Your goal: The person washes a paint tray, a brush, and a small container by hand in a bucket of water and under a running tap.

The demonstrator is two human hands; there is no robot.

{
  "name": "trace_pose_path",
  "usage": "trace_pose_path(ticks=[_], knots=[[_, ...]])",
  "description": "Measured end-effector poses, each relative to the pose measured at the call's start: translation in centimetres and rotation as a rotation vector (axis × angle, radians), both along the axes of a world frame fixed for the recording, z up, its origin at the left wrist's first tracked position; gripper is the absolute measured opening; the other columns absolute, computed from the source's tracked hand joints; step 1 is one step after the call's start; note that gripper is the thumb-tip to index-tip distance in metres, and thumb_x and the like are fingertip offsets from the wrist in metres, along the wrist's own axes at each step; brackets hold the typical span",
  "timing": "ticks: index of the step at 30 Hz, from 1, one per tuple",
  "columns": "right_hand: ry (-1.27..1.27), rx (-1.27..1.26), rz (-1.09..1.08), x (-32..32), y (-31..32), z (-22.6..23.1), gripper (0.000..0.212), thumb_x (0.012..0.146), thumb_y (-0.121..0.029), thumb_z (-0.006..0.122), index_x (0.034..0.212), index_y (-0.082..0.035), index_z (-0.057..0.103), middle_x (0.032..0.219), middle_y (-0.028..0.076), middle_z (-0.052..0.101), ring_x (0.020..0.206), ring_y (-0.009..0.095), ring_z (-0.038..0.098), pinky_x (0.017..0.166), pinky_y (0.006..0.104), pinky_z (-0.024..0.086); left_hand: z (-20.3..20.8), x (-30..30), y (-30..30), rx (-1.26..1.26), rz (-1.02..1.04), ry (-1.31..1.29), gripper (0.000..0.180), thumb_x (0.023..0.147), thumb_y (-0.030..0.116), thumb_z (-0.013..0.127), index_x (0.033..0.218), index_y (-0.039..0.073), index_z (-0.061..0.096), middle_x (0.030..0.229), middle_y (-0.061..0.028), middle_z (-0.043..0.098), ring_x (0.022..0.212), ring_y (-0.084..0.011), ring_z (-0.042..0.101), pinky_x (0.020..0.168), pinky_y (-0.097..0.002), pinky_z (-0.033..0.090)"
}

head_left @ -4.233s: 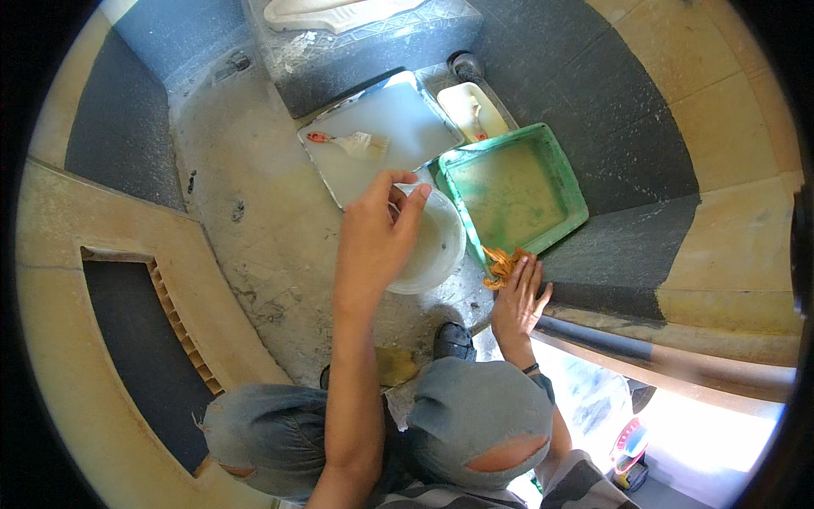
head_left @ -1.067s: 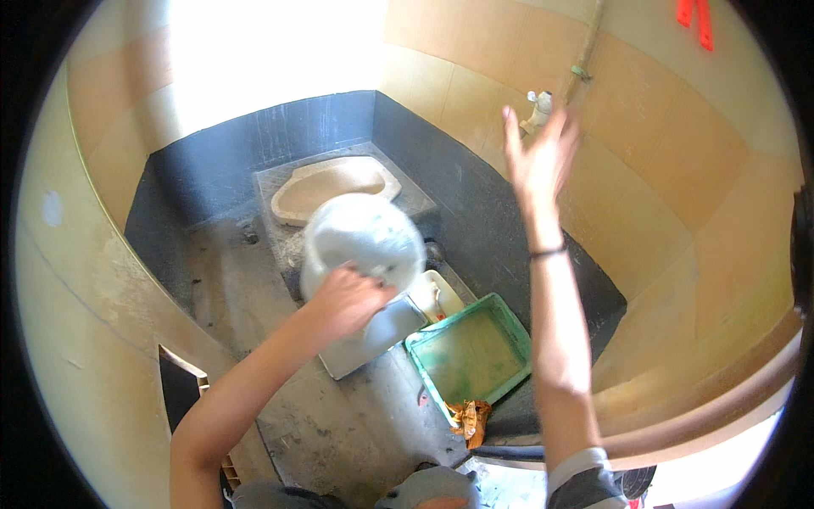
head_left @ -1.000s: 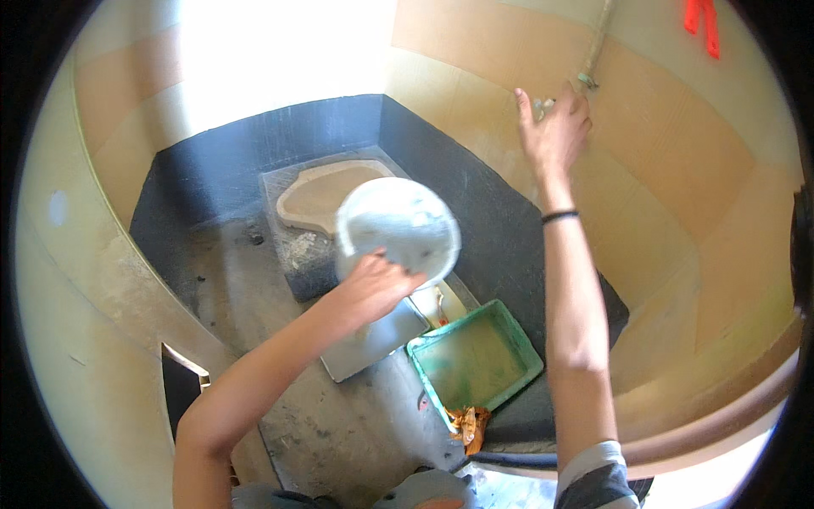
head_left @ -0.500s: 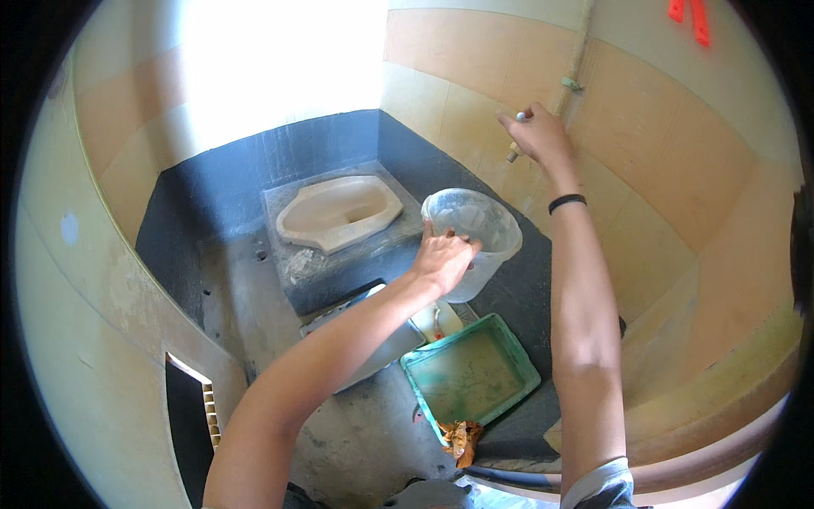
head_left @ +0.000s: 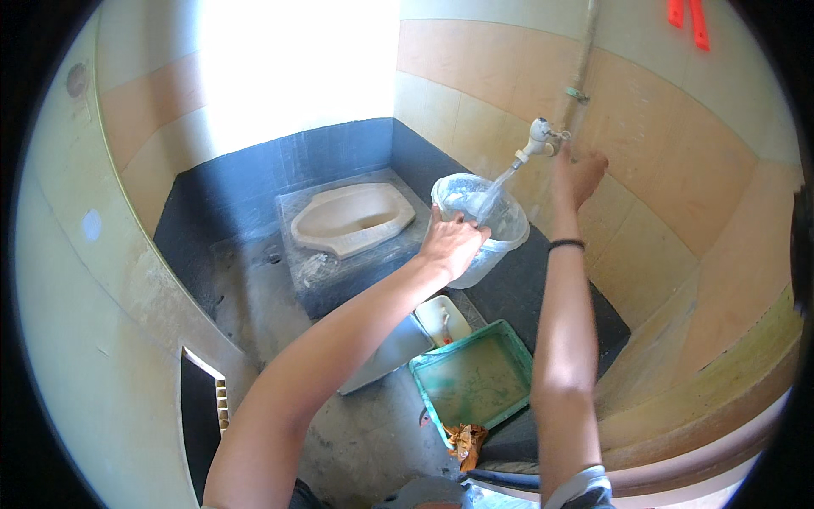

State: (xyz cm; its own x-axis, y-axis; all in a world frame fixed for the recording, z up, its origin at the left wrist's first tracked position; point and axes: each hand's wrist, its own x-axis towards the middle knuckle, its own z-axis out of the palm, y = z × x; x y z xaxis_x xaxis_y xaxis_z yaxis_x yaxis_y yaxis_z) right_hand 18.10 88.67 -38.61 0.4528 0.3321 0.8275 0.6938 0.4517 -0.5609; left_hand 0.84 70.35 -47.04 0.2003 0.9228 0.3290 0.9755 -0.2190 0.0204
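Note:
My left hand [head_left: 455,248] grips the near-left rim of a translucent plastic bucket [head_left: 490,266], its fingers bent over the edge. Water [head_left: 497,192] pours into the bucket from a white tap [head_left: 538,140] on the right-hand wall. Just right of the tap is my right hand [head_left: 580,176], its fingers loosely apart and holding nothing. A dark band circles that wrist.
Below the bucket lie a green tray [head_left: 519,399] of murky water, a small white container [head_left: 443,316] and a grey tray [head_left: 386,354]. A crumpled brown cloth [head_left: 465,443] hangs at the green tray's corner. A squat toilet [head_left: 339,246] sits on a raised step behind.
My right hand has let go of the tap and moved down and right. Water now runs from the spout into the bucket. My left hand stays on the bucket's rim.

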Motion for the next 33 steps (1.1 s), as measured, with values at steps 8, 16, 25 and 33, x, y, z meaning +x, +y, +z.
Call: trace_pose_path(ticks=[8,16,25,33], knots=[[0.361,-1.038,1.386,-7.6,-5.5,-12.8,0.029,0.098,-0.014,0.05,0.119,0.003,0.062,0.111,0.022,0.069,0.098,0.033,0.071,0.082,0.0422,0.059,-3.8,-3.2,-2.6,0.169,-0.014,0.58,0.02,0.094,0.022,0.059,0.106,0.015,0.073,0.106,-0.0068,0.071,0.111,-0.025,0.063,0.114,-0.0748,0.028],[0.888,-1.073,1.495,-8.4,-1.3,-15.6,0.038,0.106,-0.023,0.035,0.119,0.002,0.061,0.109,0.021,0.07,0.105,0.032,0.071,0.09,0.0441,0.058,-5.5,-2.4,-2.4,0.369,-0.119,0.747,0.014,0.087,0.025,0.06,0.089,0.016,0.071,0.087,-0.0008,0.064,0.1,-0.0201,0.062,0.114,-0.0731,0.031],[-0.374,-0.907,1.119,-7.5,-19.2,-18.8,0.056,0.096,-0.049,0.064,0.126,-0.001,0.067,0.114,0.03,0.069,0.113,0.043,0.066,0.096,0.046,0.052,-5.8,-11.4,-0.6,0.395,-0.274,0.833,0.009,0.081,0.027,0.062,0.082,0.02,0.068,0.083,0.0051,0.07,0.122,-0.0197,0.062,0.121,-0.0509,0.03],[-0.78,-1.022,0.923,-0.7,-15.1,-19.3,0.031,0.084,-0.023,0.076,0.11,-0.005,0.074,0.1,0.022,0.074,0.097,0.032,0.073,0.085,0.0457,0.055,-5.1,-10.1,-10.3,0.241,-0.116,0.05,0.057,0.087,0.022,0.071,0.142,0.022,0.054,0.163,-0.0116,0.033,0.151,-0.0313,0.029,0.12,-0.0511,0.031]])
